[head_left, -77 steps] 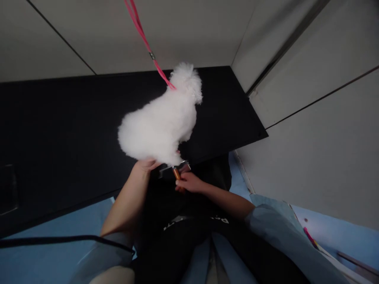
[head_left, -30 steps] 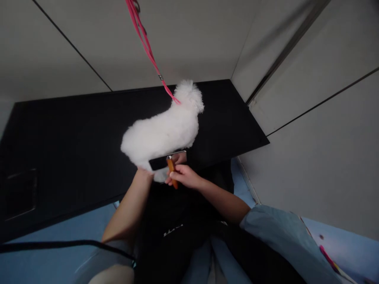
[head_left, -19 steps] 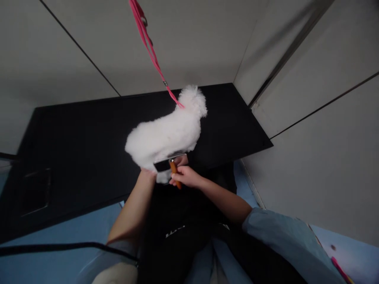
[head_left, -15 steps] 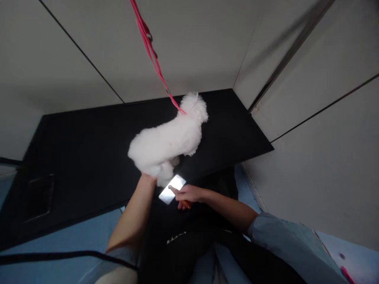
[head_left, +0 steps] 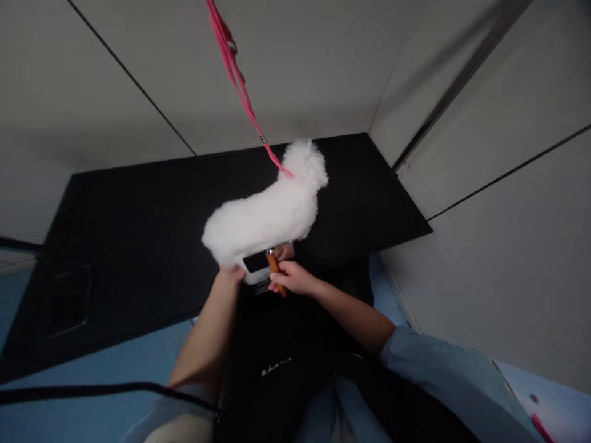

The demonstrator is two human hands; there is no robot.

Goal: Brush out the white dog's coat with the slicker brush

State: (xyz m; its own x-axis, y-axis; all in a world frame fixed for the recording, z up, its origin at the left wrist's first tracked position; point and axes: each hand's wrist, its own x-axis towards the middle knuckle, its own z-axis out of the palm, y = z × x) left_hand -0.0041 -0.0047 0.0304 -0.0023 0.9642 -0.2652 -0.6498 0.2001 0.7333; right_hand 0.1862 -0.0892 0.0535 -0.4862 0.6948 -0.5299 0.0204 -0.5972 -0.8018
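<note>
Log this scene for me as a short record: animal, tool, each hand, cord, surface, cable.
Animal: white dog, face turned away
Tool: brush, orange-brown handle, flat shiny head by the dog's near side; contact with the fur hidden
Right hand: gripping the brush handle
Left hand: at the dog's rear, fingers mostly hidden
Cord: pink, running down to the dog's neck
Surface: black table, under the dog
Cable: black, at lower left, passing across the left arm
</note>
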